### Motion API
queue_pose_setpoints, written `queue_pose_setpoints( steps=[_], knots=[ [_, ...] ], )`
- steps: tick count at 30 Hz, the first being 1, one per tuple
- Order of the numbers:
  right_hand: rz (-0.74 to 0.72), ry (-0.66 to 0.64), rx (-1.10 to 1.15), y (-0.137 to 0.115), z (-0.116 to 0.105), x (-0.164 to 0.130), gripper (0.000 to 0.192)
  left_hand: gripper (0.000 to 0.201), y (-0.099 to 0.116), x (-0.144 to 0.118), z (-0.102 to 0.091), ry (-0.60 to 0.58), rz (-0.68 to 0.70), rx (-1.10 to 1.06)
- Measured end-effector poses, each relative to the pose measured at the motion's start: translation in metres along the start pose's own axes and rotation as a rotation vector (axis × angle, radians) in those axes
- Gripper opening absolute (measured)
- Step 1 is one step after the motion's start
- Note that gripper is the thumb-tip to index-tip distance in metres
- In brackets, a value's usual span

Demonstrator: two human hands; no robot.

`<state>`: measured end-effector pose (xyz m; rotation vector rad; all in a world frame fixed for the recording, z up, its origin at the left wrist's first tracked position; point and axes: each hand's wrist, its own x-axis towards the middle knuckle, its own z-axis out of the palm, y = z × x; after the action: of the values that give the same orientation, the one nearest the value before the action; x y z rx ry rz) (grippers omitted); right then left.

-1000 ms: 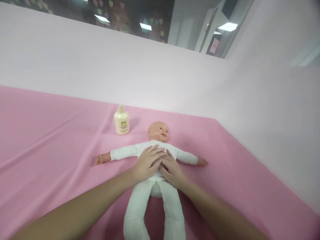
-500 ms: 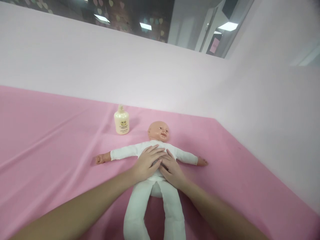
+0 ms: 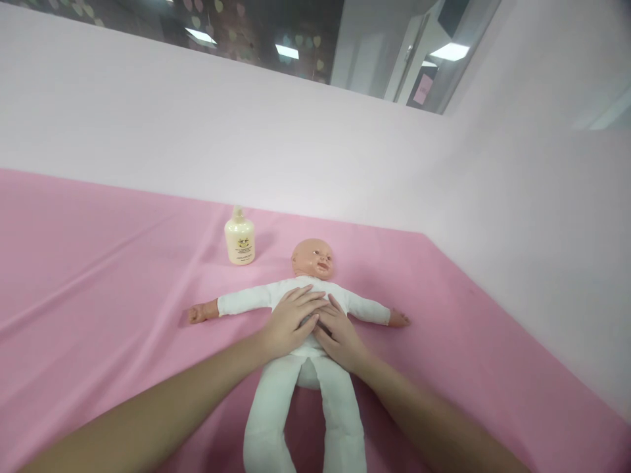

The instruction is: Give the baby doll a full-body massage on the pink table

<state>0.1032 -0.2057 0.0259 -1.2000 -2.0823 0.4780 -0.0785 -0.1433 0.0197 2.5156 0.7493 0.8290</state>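
Note:
A baby doll (image 3: 305, 372) in a white cloth suit lies on its back, arms stretched to both sides and legs toward me. Its bare head is turned a little to the right. My left hand (image 3: 292, 318) lies flat on the doll's chest with the fingers extended. Beside it, my right hand (image 3: 341, 330) rests on the same chest, also flat, its fingertips meeting and partly tucked under those of the left. Neither hand grips anything. Most of the doll's torso is hidden under my hands.
A cream pump bottle (image 3: 240, 242) with a dark printed label stands beyond the doll's outstretched arm, left of its head. Pink cloth (image 3: 123, 263) with some creases covers the table. A white wall (image 3: 197, 131) rises behind and on the right, with a window (image 3: 276, 33) above.

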Motion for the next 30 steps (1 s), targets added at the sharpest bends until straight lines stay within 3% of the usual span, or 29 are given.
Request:
queue_pose_setpoints(
  steps=[30],
  knots=[
    [0.013, -0.006, -0.011, -0.0013, -0.0009, 0.0003, 0.030, 0.045, 0.0014, 0.0005, -0.0008, 0.006, -0.004, -0.005]
  ],
)
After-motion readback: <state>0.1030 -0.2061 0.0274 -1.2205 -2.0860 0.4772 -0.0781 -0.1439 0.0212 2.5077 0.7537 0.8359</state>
